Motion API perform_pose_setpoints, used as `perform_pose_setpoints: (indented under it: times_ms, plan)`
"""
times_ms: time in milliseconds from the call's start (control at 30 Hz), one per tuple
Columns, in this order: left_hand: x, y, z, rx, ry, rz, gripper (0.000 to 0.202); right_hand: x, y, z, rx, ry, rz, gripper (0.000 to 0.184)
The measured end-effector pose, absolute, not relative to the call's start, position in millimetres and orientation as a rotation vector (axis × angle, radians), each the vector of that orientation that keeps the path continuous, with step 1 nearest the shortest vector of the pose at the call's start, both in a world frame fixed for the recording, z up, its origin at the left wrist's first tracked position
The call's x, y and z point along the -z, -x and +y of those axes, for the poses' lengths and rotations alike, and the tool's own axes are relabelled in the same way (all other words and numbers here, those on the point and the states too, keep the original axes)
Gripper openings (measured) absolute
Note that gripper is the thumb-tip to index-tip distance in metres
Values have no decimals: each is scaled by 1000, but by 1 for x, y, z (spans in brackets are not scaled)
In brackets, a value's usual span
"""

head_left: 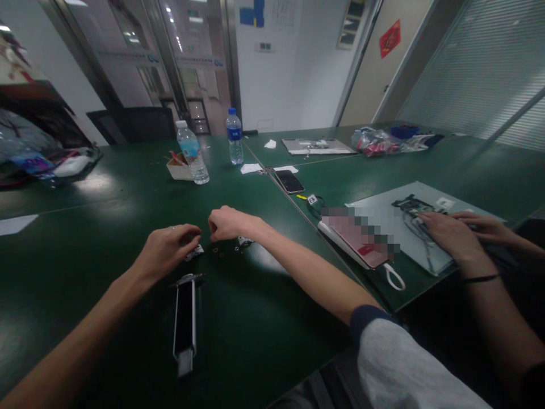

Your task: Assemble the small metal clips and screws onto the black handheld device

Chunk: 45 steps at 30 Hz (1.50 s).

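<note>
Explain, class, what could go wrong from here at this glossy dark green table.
Small shiny loose pieces lie on the glossy dark green table near the bare right hand; a brush might scatter them. The long black-and-silver device lies near the bare left hand, which could perhaps knock it.

The surface (247, 335) is coloured a deep, glossy green, streaked with pale reflections. Black is shown along the middle of the long narrow device (185, 318), edged in silver. White and dark patches are mixed on the small piece (195, 252). One clear bottle (235, 139) is capped and banded in strong blue; the other (193, 154) is capped in white and labelled in lighter blue. The grey sleeve (409, 358) is trimmed with navy. A phone (290, 182) is faced in black — beside it, a small strip (301, 197) is coloured bright yellow. The window blind (485, 79) is patterned with fine pale stripes, and the door's red sheet (390, 38) is marked with a darker design.
</note>
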State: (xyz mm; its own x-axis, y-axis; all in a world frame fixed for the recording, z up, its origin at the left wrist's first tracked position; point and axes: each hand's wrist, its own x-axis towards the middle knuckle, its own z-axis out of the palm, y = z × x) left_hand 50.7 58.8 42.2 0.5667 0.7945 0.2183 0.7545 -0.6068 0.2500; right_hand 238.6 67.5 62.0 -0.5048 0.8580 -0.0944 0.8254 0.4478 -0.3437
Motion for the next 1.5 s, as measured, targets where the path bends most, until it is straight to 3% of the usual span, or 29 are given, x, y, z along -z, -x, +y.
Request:
perform_pose_setpoints:
  times_ms: [300,567,1167,1500]
  plan:
    - [-42,-52,59,-442,-2666,1324,39,-66,-239,66,-523,1462,-2447,14]
    - [-43,-52,56,-520,-2688,1299,39,-64,-234,64,-546,1334,-2387,21]
    - [-44,-53,54,-531,-2675,1333,41,-64,-236,64,-770,1227,-2294,19]
    - [-50,-53,53,-612,-2669,1382,42,-67,-234,61,-729,1232,-2145,19]
